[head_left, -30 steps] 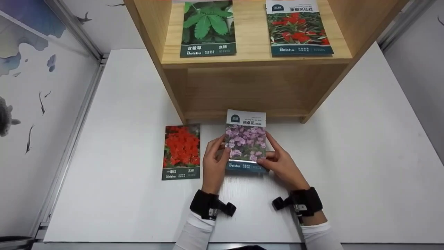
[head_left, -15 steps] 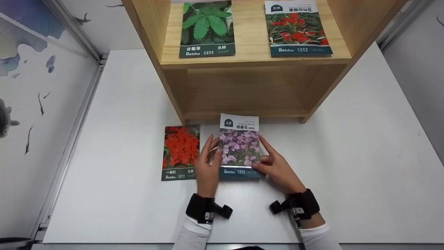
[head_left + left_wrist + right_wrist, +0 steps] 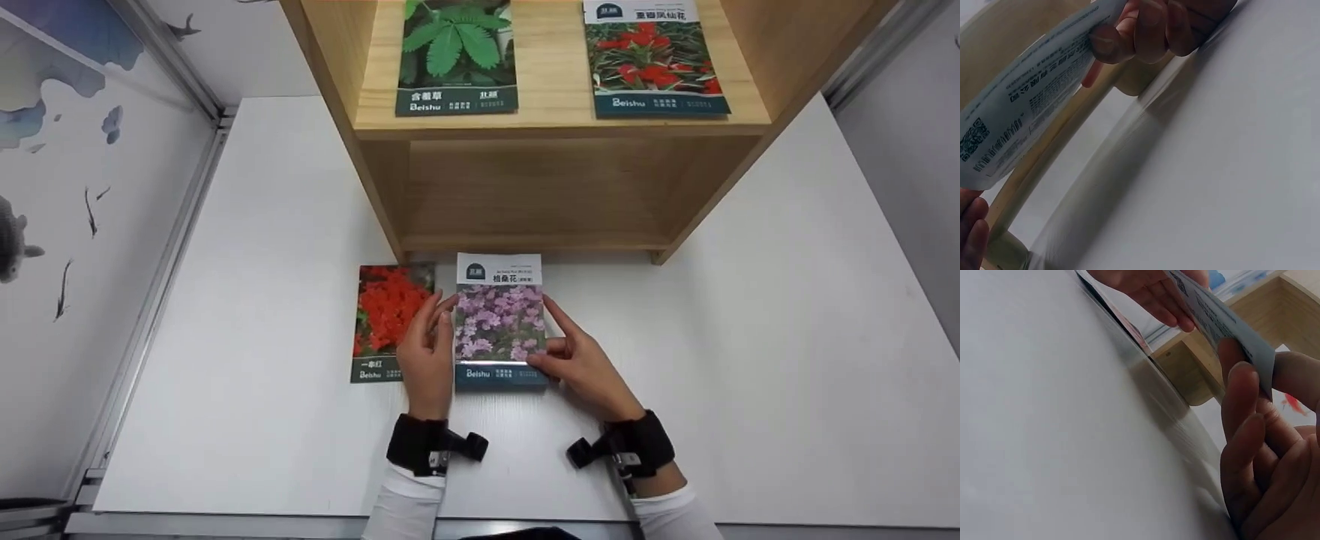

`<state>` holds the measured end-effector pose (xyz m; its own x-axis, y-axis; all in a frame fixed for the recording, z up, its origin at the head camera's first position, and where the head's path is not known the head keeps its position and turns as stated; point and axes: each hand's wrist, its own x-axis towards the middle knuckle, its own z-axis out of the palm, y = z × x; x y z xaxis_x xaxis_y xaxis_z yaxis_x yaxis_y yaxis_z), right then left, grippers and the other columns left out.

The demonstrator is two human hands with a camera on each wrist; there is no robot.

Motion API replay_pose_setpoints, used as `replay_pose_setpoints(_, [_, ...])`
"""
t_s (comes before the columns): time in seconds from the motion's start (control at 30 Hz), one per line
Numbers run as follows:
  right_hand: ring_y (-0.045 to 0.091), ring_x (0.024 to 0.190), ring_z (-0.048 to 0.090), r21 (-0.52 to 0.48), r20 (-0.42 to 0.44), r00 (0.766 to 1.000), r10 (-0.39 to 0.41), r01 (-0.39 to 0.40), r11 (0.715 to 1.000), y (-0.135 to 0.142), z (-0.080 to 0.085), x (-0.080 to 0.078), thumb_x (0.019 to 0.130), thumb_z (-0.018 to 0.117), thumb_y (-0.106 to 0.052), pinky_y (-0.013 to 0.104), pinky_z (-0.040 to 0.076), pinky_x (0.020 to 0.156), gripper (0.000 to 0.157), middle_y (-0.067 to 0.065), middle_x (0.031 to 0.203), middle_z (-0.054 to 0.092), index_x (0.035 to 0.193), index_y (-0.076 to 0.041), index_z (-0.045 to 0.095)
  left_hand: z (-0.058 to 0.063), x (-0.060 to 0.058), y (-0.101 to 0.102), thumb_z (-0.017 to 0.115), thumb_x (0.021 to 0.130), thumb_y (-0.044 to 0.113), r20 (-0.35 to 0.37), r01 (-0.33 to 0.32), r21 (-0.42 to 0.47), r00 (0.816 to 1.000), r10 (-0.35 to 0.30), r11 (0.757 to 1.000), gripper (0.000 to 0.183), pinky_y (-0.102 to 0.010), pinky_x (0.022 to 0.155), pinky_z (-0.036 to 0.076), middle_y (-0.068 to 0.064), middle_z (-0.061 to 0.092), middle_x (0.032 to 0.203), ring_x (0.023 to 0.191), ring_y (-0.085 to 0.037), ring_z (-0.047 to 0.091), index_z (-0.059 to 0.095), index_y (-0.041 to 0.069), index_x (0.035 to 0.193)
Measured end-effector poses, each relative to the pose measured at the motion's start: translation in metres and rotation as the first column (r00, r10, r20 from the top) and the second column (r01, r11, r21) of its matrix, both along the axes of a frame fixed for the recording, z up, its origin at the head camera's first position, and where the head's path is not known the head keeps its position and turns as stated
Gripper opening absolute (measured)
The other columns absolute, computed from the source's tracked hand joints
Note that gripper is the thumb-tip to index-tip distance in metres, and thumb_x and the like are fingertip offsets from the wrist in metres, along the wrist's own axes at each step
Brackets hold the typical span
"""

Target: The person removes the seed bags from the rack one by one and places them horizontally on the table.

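A seed packet with pink-purple flowers (image 3: 499, 322) is held above the table in front of the shelf, its picture side up in the head view. My right hand (image 3: 589, 371) pinches its lower right edge, thumb on the front and fingers curled behind the printed back (image 3: 1027, 95). At the left edge, my left hand (image 3: 427, 367) touches the packet with fairly straight fingers (image 3: 1157, 304). Beneath the left hand in the head view, a red-flower seed packet (image 3: 386, 315) lies on the table, its lower right part hidden.
The wooden shelf unit (image 3: 547, 133) stands just ahead. Its upper board carries a green-leaf packet (image 3: 459, 60) and another red-flower packet (image 3: 655, 64). The white table (image 3: 795, 360) spreads around, with a patterned wall (image 3: 67, 225) at left.
Both hands have brought the pink-purple packet leftward and slightly nearer my body. The left hand now overlaps the red-flower packet on the table, which has stayed in place.
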<state>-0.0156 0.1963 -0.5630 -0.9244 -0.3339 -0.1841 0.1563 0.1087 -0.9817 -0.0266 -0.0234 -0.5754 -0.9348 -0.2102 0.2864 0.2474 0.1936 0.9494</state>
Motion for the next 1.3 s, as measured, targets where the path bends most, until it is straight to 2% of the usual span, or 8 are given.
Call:
replay_pose_setpoints(0.17, [0.013, 0.051, 0.039, 0.002, -0.018, 1.0, -0.008, 0.008, 1.0, -0.01, 0.012, 0.0, 0.081, 0.066, -0.02, 0.025, 0.029, 0.046, 0.083, 0.003, 0.061, 0.05, 0.144, -0.028, 0.012, -0.004, 0.0, -0.003, 0.049, 0.092, 0.029, 0.022, -0.043, -0.023, 0.999, 0.044, 0.999, 0.034, -0.025, 0.041, 0.027, 0.012, 0.06, 0.111, 0.045, -0.014, 0.032, 0.052, 0.023, 0.125])
replay_pose_setpoints(0.23, [0.013, 0.051, 0.039, 0.003, -0.021, 1.0, -0.006, 0.006, 1.0, -0.013, 0.014, 0.0, 0.082, 0.066, -0.019, 0.025, 0.031, 0.046, 0.083, 0.003, 0.059, 0.048, 0.144, -0.026, 0.011, -0.005, 0.0, -0.004, 0.049, 0.092, 0.029, 0.021, -0.058, -0.021, 0.998, 0.058, 0.998, 0.034, -0.025, 0.041, 0.027, 0.012, 0.06, 0.111, 0.045, -0.013, 0.031, 0.052, 0.023, 0.125])
replay_pose_setpoints(0.3, [0.014, 0.051, 0.041, 0.009, -0.014, 1.0, -0.014, 0.014, 1.0, -0.014, 0.015, 0.0, 0.082, 0.066, -0.019, 0.025, 0.033, 0.046, 0.083, 0.003, 0.059, 0.049, 0.144, -0.026, 0.012, -0.004, 0.0, -0.005, 0.049, 0.092, 0.027, 0.013, -0.071, -0.009, 0.997, 0.071, 0.997, 0.034, -0.021, 0.047, 0.038, 0.011, 0.06, 0.112, 0.054, -0.009, 0.046, 0.052, 0.02, 0.125])
replay_pose_setpoints(0.37, [0.015, 0.051, 0.043, 0.024, -0.014, 0.999, -0.029, 0.029, 0.999, -0.015, 0.015, 0.0, 0.082, 0.066, -0.019, 0.025, 0.034, 0.047, 0.082, 0.004, 0.06, 0.052, 0.144, -0.027, 0.013, -0.004, -0.001, -0.007, 0.049, 0.092, 0.025, 0.006, -0.078, 0.009, 0.997, 0.078, 0.997, 0.034, -0.019, 0.061, 0.046, 0.009, 0.06, 0.112, 0.074, -0.009, 0.058, 0.052, 0.018, 0.125])
replay_pose_setpoints(0.47, [0.015, 0.051, 0.042, 0.055, -0.02, 0.999, -0.04, 0.041, 0.998, -0.016, 0.015, 0.0, 0.081, 0.066, -0.02, 0.026, 0.035, 0.046, 0.082, 0.006, 0.062, 0.054, 0.144, -0.027, 0.014, -0.004, -0.002, -0.01, 0.049, 0.093, 0.023, 0.013, -0.095, 0.001, 0.995, 0.095, 0.995, 0.032, -0.025, 0.081, 0.046, 0.007, 0.06, 0.113, 0.103, -0.015, 0.056, 0.052, 0.018, 0.125])
replay_pose_setpoints(0.73, [0.012, 0.052, 0.04, 0.107, -0.031, 0.999, -0.033, 0.037, 0.994, -0.021, 0.018, -0.001, 0.082, 0.066, -0.021, 0.024, 0.034, 0.047, 0.082, 0.006, 0.064, 0.055, 0.144, -0.023, 0.012, -0.006, 0.0, -0.014, 0.047, 0.092, 0.036, 0.086, -0.167, -0.175, 0.979, 0.184, 0.97, 0.032, -0.026, 0.059, 0.043, 0.012, 0.059, 0.104, 0.072, -0.006, 0.05, 0.055, 0.025, 0.12])
replay_pose_setpoints(0.93, [0.015, 0.053, 0.039, 0.097, -0.014, 1.0, -0.023, 0.024, 0.995, -0.024, 0.001, -0.007, 0.081, 0.066, -0.029, 0.025, 0.031, 0.049, 0.083, 0.007, 0.066, 0.057, 0.143, -0.03, 0.011, -0.006, 0.0, -0.015, 0.046, 0.091, 0.04, 0.106, -0.158, -0.227, 0.977, 0.186, 0.961, 0.034, -0.025, 0.05, 0.037, 0.009, 0.052, 0.08, 0.059, -0.009, 0.044, 0.059, 0.022, 0.117])
replay_pose_setpoints(1.3, [0.014, 0.052, 0.04, 0.144, -0.044, 0.998, -0.05, 0.056, 0.988, -0.03, -0.012, -0.01, 0.078, 0.067, -0.037, 0.026, 0.029, 0.047, 0.086, 0.007, 0.068, 0.061, 0.143, -0.034, 0.011, -0.006, 0.0, -0.016, 0.047, 0.091, 0.041, 0.14, -0.16, -0.237, 0.971, 0.196, 0.958, 0.03, -0.027, 0.053, 0.039, 0.007, 0.05, 0.08, 0.064, -0.009, 0.045, 0.058, 0.029, 0.116])
